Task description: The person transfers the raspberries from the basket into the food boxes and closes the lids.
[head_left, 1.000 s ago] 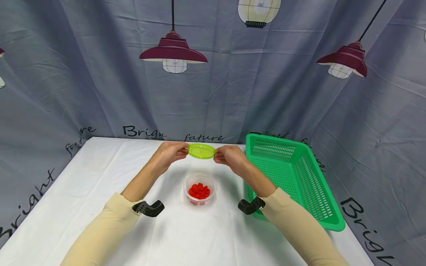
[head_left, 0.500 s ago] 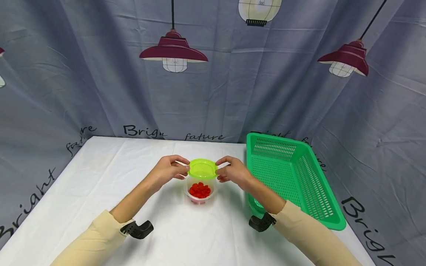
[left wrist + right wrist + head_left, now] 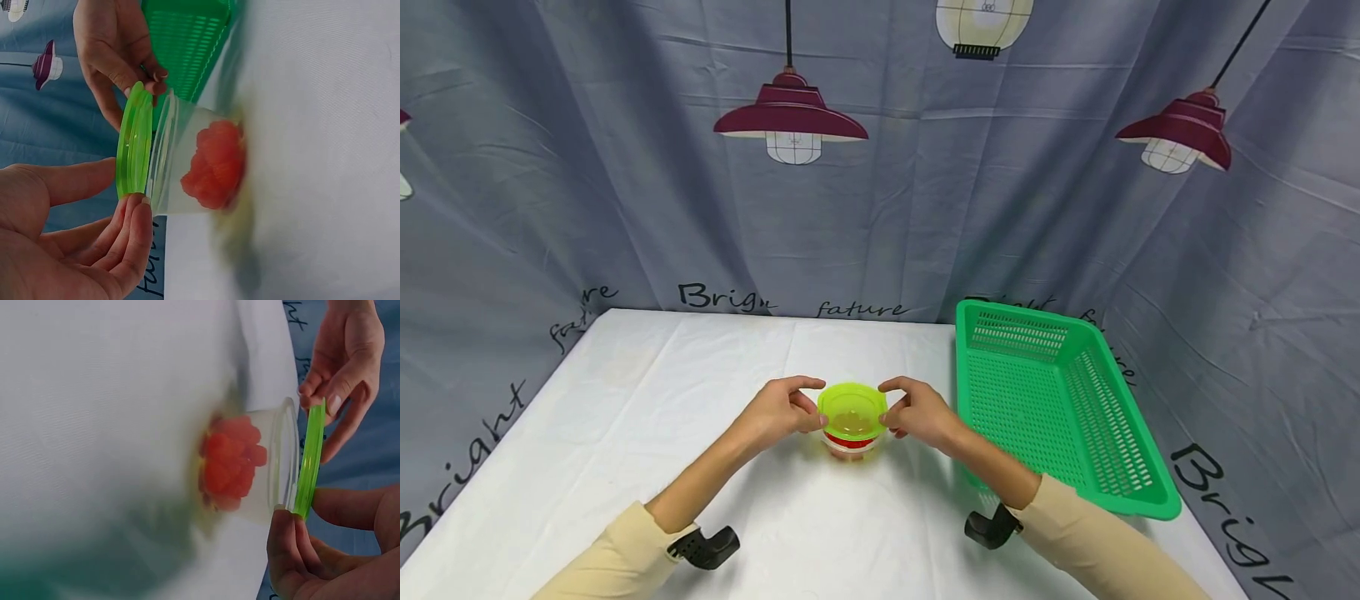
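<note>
A round, see-through green lid [image 3: 852,408] hangs level just over the rim of a clear plastic tub [image 3: 169,156]. Small red pieces [image 3: 215,165] lie heaped at the bottom of the tub, which stands on the white table. My left hand [image 3: 781,410] pinches the lid's left edge between thumb and fingers. On the opposite edge my right hand [image 3: 922,414] pinches it the same way. Both wrist views show a narrow gap between lid and rim. What the red pieces are, I cannot tell.
A green plastic basket [image 3: 1022,400] with slotted walls stands on the right of the white table [image 3: 700,400]. Behind the table hangs a grey-blue curtain [image 3: 880,225] printed with lamps and lettering.
Both hands have brought the green lid down and toward me, from above and behind the tub to over its opening. The tub and basket have stayed in place.
</note>
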Action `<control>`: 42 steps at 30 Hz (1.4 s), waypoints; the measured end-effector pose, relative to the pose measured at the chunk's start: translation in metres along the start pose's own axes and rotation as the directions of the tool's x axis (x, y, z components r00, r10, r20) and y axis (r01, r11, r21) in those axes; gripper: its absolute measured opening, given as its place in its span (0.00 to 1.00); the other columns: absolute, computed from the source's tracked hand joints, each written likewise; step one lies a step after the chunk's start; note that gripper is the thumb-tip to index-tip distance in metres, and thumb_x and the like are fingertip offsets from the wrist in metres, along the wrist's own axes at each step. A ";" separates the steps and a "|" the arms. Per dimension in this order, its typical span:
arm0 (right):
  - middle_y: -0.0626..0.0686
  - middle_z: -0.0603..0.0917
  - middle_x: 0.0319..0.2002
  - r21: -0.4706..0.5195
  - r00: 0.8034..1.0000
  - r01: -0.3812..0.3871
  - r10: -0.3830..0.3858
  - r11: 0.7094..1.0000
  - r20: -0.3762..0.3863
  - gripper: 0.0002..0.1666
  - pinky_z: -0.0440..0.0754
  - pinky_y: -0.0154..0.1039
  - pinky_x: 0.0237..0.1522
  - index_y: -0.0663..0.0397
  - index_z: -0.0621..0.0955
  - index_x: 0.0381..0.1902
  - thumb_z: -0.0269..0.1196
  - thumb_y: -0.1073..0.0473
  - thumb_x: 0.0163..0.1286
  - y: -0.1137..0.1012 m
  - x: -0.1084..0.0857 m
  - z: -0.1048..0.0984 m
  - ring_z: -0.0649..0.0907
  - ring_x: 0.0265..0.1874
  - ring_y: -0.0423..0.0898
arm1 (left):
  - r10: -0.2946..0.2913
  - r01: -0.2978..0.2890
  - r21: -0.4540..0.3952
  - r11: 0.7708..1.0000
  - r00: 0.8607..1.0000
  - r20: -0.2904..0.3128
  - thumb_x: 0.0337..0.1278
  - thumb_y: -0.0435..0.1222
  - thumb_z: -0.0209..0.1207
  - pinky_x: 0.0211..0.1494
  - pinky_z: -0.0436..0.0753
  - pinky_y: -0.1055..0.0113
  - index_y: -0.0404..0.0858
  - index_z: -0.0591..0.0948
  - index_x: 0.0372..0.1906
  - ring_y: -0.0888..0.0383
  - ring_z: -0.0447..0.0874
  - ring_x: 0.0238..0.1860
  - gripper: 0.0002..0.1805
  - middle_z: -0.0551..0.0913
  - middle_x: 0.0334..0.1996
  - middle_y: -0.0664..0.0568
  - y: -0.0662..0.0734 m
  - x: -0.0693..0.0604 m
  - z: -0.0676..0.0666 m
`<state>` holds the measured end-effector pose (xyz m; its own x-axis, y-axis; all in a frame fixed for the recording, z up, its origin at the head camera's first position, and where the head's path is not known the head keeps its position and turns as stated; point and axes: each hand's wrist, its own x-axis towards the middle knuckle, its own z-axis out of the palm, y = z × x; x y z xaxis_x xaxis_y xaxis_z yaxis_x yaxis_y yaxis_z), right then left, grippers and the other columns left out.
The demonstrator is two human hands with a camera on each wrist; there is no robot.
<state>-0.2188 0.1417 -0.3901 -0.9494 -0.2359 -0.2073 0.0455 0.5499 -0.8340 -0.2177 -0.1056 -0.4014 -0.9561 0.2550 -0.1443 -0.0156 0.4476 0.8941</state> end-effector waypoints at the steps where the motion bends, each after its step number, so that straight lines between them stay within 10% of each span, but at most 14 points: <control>1: 0.54 0.86 0.30 -0.016 1.000 0.004 -0.004 1.000 -0.002 0.27 0.88 0.42 0.38 0.59 0.77 0.63 0.67 0.67 0.65 0.001 0.000 0.001 0.87 0.33 0.61 | 0.006 -0.006 0.010 1.000 1.000 -0.001 0.49 0.32 0.72 0.36 0.77 0.66 0.34 0.77 0.65 0.57 0.80 0.31 0.34 0.83 0.31 0.51 -0.001 0.000 0.001; 31: 0.50 0.82 0.25 -0.218 0.992 0.101 -0.114 0.971 -0.051 0.28 0.75 0.34 0.26 0.56 0.80 0.59 0.73 0.65 0.61 0.011 0.001 0.007 0.78 0.24 0.42 | 0.079 -0.069 0.214 0.974 0.996 -0.037 0.43 0.37 0.78 0.34 0.75 0.68 0.37 0.80 0.63 0.59 0.76 0.31 0.36 0.82 0.34 0.46 -0.011 -0.001 0.013; 42: 0.50 0.80 0.25 -0.257 0.992 0.110 -0.122 0.960 -0.031 0.27 0.74 0.34 0.25 0.53 0.80 0.60 0.72 0.63 0.62 0.010 0.001 0.006 0.77 0.23 0.43 | 0.000 0.001 0.107 0.994 1.000 -0.005 0.45 0.36 0.78 0.32 0.78 0.66 0.43 0.76 0.65 0.58 0.80 0.30 0.38 0.84 0.31 0.51 -0.014 0.000 0.013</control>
<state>-0.2177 0.1425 -0.4015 -0.9571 -0.2763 -0.0875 -0.1409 0.7076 -0.6924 -0.2134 -0.1007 -0.4200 -0.9576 0.2503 -0.1425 0.0149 0.5373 0.8433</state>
